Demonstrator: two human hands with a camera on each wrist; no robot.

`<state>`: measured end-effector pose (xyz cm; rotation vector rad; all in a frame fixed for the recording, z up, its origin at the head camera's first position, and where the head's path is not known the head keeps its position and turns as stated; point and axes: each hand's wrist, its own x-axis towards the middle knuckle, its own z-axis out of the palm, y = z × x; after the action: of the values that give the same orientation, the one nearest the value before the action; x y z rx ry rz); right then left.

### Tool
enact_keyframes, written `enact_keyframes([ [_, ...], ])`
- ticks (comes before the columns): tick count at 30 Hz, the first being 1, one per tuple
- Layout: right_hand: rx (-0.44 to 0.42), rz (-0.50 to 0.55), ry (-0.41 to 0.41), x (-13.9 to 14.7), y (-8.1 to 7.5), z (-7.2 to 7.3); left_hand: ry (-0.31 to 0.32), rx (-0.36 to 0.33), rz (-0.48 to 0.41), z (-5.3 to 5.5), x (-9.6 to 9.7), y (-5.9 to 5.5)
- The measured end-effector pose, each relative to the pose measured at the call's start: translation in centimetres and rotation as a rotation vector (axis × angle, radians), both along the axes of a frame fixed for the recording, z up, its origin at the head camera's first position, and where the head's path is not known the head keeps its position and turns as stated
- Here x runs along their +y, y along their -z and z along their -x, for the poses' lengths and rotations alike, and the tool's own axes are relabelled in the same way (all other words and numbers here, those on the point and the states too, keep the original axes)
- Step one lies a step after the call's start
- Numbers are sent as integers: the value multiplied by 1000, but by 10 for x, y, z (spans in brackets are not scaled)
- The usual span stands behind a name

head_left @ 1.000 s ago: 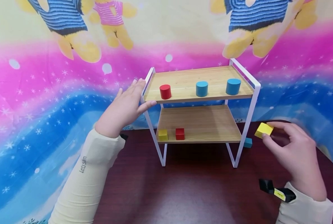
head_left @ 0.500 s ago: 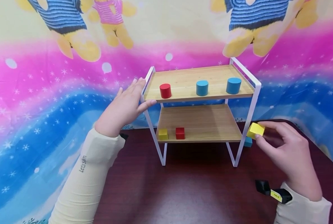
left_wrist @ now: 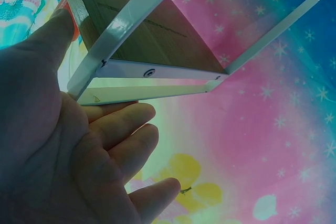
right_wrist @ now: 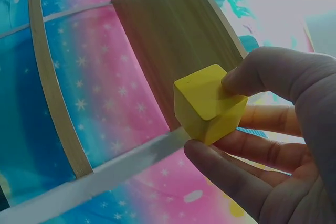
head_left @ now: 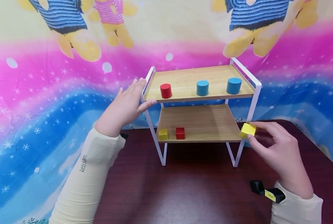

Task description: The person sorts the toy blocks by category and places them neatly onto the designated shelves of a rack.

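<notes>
My right hand [head_left: 281,149] pinches a yellow cube [head_left: 247,130] between thumb and fingers. In the head view the cube overlaps the right leg of a two-tier shelf rack [head_left: 200,121]; the right wrist view shows the same yellow cube [right_wrist: 207,100] in front of the rack's frame. With fingers extended, my left hand [head_left: 121,109] rests against the rack's upper left side, its thumb at the top board's front corner. The left wrist view has the fingers of this hand [left_wrist: 105,150] along the white frame [left_wrist: 152,72].
On the top board stand a red cylinder [head_left: 166,91] and two blue cylinders [head_left: 202,88]. Another yellow cube [head_left: 163,134] and a red cube [head_left: 180,133] sit at the lower board's left front. A blue block [head_left: 247,144], mostly hidden, lies on the dark table [head_left: 189,193].
My right hand has carried the yellow cube leftward, from beside the rack to its right leg, covering more of the blue block. The left hand has stayed in place.
</notes>
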<state>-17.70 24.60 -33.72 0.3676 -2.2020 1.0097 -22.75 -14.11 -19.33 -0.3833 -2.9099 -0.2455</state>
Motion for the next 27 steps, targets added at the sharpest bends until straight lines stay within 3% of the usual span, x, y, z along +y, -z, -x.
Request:
enact_keyframes([
  [27, 44, 11, -41, -31, 8, 14, -8, 0, 2, -1, 1, 0],
])
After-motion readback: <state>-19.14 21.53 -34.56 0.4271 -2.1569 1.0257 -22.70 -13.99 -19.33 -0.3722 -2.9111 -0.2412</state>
